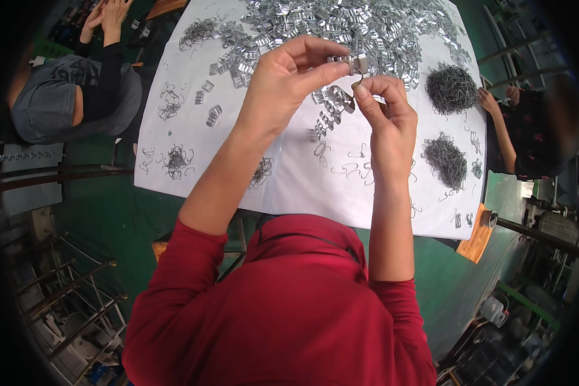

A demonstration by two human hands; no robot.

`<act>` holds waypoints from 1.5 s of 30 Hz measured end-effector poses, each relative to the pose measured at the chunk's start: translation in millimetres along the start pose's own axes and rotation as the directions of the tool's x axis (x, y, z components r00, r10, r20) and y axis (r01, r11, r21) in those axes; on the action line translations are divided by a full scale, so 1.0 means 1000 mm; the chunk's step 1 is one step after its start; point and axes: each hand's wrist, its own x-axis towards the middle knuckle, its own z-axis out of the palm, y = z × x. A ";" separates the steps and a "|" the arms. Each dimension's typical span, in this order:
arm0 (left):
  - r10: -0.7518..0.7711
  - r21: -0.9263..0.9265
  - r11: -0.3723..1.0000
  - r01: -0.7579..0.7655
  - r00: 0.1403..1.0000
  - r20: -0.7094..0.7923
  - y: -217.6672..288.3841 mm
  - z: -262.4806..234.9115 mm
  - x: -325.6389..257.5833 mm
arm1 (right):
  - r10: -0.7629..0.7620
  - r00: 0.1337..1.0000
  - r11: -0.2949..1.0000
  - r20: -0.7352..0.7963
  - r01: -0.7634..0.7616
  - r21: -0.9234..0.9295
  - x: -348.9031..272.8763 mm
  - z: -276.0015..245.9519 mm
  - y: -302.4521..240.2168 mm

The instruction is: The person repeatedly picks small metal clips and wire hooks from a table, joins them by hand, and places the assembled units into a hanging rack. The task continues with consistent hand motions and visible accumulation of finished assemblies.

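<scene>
Above the white-covered table (302,186), my left hand (280,80) pinches a small shiny metal clip (363,64) between thumb and fingers. Facing it, my right hand (392,112) is closed, thumb against forefinger, on a thin bent wire hook (359,78). The hook's upper end meets the clip; whether it is threaded through cannot be made out. Below the two hands lies a short row of shiny clips (329,119), partly hidden by my fingers. Several loose wire hooks (350,168) are scattered on the cloth nearer to me.
A large heap of shiny metal clips (341,29) covers the table's far part. Two dark tangled wire-hook piles (451,89) lie at right; smaller hook piles (175,161) lie at left. One person (77,96) sits at left, another person (534,132) at right, hand near the upper pile.
</scene>
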 end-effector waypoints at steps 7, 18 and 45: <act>-0.093 0.132 0.988 0.074 0.986 0.142 0.016 0.001 0.013 | 0.111 0.962 0.990 0.251 -0.129 0.057 0.014 -0.016 -0.007; 0.013 0.190 0.981 -0.045 0.986 0.168 0.021 -0.013 0.016 | 0.430 0.867 0.566 0.252 -0.042 -0.823 -0.019 -0.081 0.163; 0.024 0.148 0.989 -0.028 0.999 0.029 0.034 -0.016 -0.002 | 0.713 0.585 0.620 0.386 -0.783 0.041 -0.037 -0.089 0.143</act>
